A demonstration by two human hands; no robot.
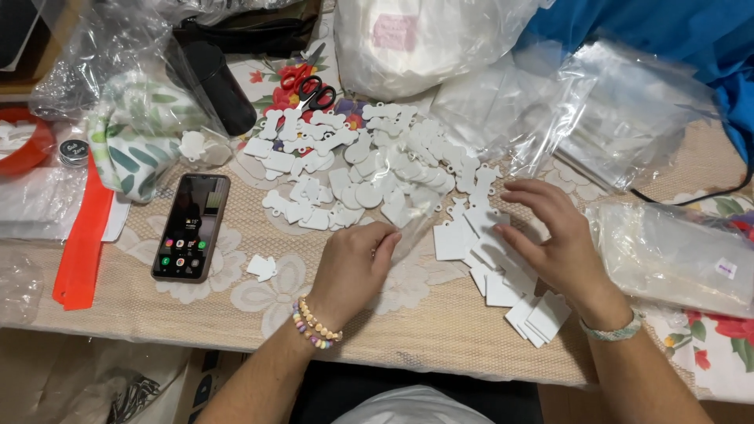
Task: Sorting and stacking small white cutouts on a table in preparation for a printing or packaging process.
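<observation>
Head view. Lace cloth (236,314) over a flowered table is carrying the work: a wide spread of white blanks (369,169), bone-shaped, round and tagged, is lying across the middle, and a looser row of square blanks (503,275) is running toward the near right edge.

Left hand (353,271) is lying knuckles-up at the near edge of the spread, fingers curled and pinching a small clear bag (408,232) at its mouth. Whether a blank is already inside cannot be told.

Right hand (550,235) is resting open and flat, fingers spread, on the square blanks, gripping nothing.

Surrounding items: a phone (191,228) is lying face-up well left of the left hand, with one stray blank (261,268) between them. Scissors (310,86) and a black cylinder (216,82) are sitting at the far side. Stacks of clear bags (628,126) are lying at the far right, more plastic (675,255) at the near right, and an orange strip (82,243) at the left edge.

Handling notes, as judgement:
1. Keeping the bag mouth pinched open with the left hand is likely giving the cleanest entry.
2. Sliding a single square blank off the row with flat fingertips should be avoiding a double pick.
3. Working low over the cloth is limiting scatter; the lace may be snagging tag corners.
</observation>
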